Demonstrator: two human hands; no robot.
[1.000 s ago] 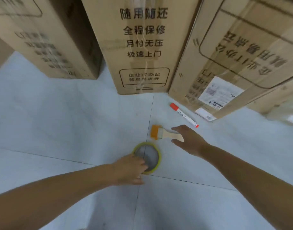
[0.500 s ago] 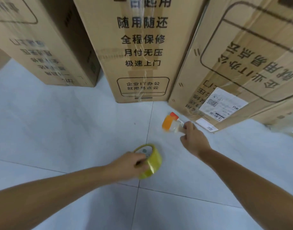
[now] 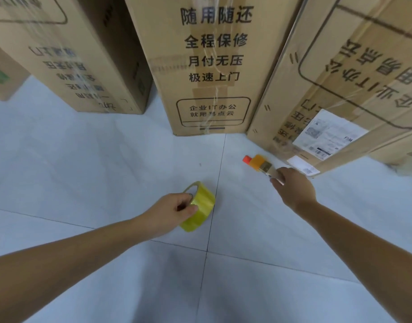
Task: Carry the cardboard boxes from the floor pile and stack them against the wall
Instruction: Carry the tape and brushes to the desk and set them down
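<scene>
Three tall cardboard boxes stand on the pale tiled floor: a left box [image 3: 67, 54], a middle box [image 3: 214, 66] printed with black characters, and a leaning right box [image 3: 340, 89] with a white shipping label. My left hand [image 3: 170, 210] grips a roll of yellow tape [image 3: 200, 206] lifted off the floor. My right hand [image 3: 293, 190] holds a small brush [image 3: 263, 165] with orange bristles by its handle, close to the right box's lower corner.
A marker with a red cap [image 3: 247, 159] lies on the floor, mostly hidden behind the brush. A smaller box with a green mark [image 3: 2, 75] sits at the far left. Tile seams cross the floor [image 3: 107, 171] under my arms.
Both hands picked their items off the floor: the left lifted and tilted the tape roll, the right raised the brush toward the marker. The view moved closer to the boxes.
</scene>
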